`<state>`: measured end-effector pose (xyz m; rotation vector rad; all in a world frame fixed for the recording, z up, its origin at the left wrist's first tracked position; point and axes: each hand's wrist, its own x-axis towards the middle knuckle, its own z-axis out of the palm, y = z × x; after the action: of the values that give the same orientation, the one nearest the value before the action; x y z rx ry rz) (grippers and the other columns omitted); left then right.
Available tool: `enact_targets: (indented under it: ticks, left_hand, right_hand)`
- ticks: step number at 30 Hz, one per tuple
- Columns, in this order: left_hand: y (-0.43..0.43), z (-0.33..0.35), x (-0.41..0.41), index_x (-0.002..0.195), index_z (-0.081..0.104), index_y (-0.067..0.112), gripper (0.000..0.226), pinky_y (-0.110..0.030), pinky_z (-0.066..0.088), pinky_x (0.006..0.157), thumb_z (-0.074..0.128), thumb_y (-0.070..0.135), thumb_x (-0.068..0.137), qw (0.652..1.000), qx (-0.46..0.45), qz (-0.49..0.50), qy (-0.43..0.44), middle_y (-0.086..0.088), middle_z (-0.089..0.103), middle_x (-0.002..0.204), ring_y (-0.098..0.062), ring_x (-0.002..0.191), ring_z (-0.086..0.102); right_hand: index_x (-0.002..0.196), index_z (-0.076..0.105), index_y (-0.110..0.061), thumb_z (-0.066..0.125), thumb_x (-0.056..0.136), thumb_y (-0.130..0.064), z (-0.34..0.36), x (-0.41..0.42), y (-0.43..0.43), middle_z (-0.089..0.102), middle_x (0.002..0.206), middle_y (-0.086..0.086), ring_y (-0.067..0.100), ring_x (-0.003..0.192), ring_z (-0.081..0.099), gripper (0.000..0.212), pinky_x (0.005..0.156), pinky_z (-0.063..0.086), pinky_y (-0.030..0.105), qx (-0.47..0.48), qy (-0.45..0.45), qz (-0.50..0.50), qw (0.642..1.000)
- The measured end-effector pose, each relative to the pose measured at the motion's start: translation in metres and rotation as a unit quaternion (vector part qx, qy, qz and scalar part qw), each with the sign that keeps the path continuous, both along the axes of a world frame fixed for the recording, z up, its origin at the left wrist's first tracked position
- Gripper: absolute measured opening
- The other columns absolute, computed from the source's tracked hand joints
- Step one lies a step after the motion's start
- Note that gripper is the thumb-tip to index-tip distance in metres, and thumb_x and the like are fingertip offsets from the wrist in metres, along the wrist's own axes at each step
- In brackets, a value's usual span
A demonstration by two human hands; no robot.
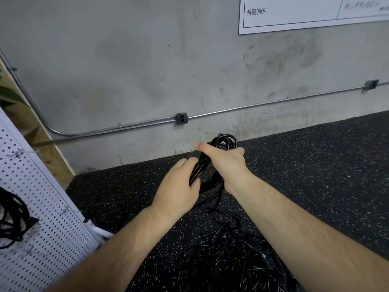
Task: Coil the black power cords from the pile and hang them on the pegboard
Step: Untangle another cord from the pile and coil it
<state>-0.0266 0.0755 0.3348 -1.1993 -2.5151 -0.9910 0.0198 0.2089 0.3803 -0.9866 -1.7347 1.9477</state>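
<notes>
Head view: black cord coil point(226, 141) in both hands point(176, 186) point(226, 163)

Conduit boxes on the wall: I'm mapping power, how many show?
2: an outlet box low at centre, a second box far right. Others may lie off-frame.

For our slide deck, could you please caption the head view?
Left hand and right hand grip a black cord coil above the pile, beside the pegboard.
</notes>
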Motion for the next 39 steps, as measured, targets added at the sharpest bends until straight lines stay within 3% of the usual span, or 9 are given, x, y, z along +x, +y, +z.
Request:
enact_targets:
  ticks: [3,8,13,15,20,24,28,33,39]
  left_hand:
    - [0.003,0.002,0.003,0.132,0.056,0.021,0.043,-0.032,0.051,0.086,0.058,0.006,0.091,1.0,-0.011,0.008,0.008,0.004,0.056,0.109,-0.013,0.097,0.058]
    - [0.009,0.003,0.007,0.109,0.05,0.028,0.028,-0.017,0.044,0.061,0.055,0.007,0.091,0.995,0.002,0.064,-0.08,0.007,0.041,0.106,-0.011,0.084,0.054]
    - [0.012,0.006,0.01,0.104,0.053,0.025,0.018,-0.033,0.055,0.06,0.05,0.01,0.095,0.977,0.032,0.076,-0.199,0.002,0.068,0.091,-0.016,0.076,0.067]
    - [0.015,0.007,0.016,0.1,0.058,0.029,0.025,-0.036,0.058,0.062,0.048,0.007,0.096,0.952,0.074,0.056,-0.291,0.0,0.073,0.091,-0.023,0.08,0.072]
    - [0.008,0.006,0.024,0.109,0.061,0.02,0.041,-0.026,0.041,0.041,0.038,-0.01,0.092,0.875,0.164,-0.021,-0.455,-0.022,0.072,0.106,-0.046,0.083,0.073]
    - [-0.002,0.001,0.018,0.1,0.058,0.034,0.026,-0.036,0.062,0.068,0.051,0.009,0.096,0.947,0.079,0.009,-0.312,0.001,0.071,0.1,-0.019,0.082,0.074]
    - [-0.011,0.011,0.012,0.103,0.056,0.033,0.019,-0.013,0.05,0.071,0.07,0.03,0.091,0.981,0.041,0.012,-0.19,0.012,0.068,0.098,0.005,0.086,0.064]
    - [-0.012,0.025,0.01,0.112,0.061,0.027,0.034,-0.023,0.051,0.09,0.077,0.023,0.082,0.968,0.075,0.021,-0.237,0.013,0.064,0.112,-0.001,0.1,0.064]
    - [-0.017,0.034,0.004,0.114,0.064,0.017,0.025,-0.041,0.057,0.091,0.062,0.004,0.092,0.918,0.092,-0.057,-0.383,0.001,0.076,0.087,-0.015,0.081,0.071]
  right_hand:
    - [0.118,0.054,-0.004,0.09,0.046,-0.034,-0.006,-0.003,0.001,0.07,0.094,0.008,0.022,0.079,0.072,0.086,0.07,0.064,0.042,0.001,0.026,-0.026,0.999]
    - [0.106,0.052,-0.004,0.083,0.057,-0.031,-0.004,-0.005,-0.001,0.066,0.089,0.005,0.018,0.07,0.066,0.064,0.059,0.058,0.033,0.113,0.052,-0.059,0.991]
    - [0.101,0.045,-0.01,0.083,0.065,-0.021,0.001,-0.005,-0.003,0.061,0.09,0.004,0.017,0.074,0.062,0.053,0.063,0.057,0.036,0.191,0.106,-0.06,0.974]
    - [0.098,0.043,-0.015,0.08,0.059,-0.017,0.002,-0.007,-0.002,0.067,0.094,0.007,0.024,0.076,0.071,0.055,0.066,0.061,0.045,0.167,0.136,-0.038,0.976]
    - [0.106,0.042,-0.011,0.067,0.081,0.009,0.001,-0.003,-0.001,0.069,0.103,0.017,0.027,0.064,0.072,0.041,0.057,0.061,0.047,0.02,0.2,0.051,0.978]
    - [0.108,0.043,-0.013,0.077,0.068,-0.004,-0.003,-0.005,-0.007,0.067,0.101,0.02,0.031,0.08,0.076,0.053,0.07,0.062,0.055,0.05,0.171,0.082,0.981]
    - [0.105,0.045,-0.018,0.079,0.056,-0.016,0.001,-0.005,-0.008,0.068,0.104,0.018,0.036,0.093,0.073,0.059,0.079,0.06,0.057,0.103,0.148,0.081,0.98]
    - [0.107,0.046,-0.016,0.079,0.073,-0.01,0.0,-0.004,-0.012,0.061,0.094,0.002,0.014,0.082,0.063,0.048,0.076,0.057,0.034,0.164,0.157,0.08,0.971]
    - [0.11,0.048,-0.022,0.087,0.074,-0.045,-0.005,0.001,-0.013,0.068,0.102,-0.001,0.011,0.092,0.068,0.059,0.081,0.057,0.03,0.186,0.14,0.14,0.962]
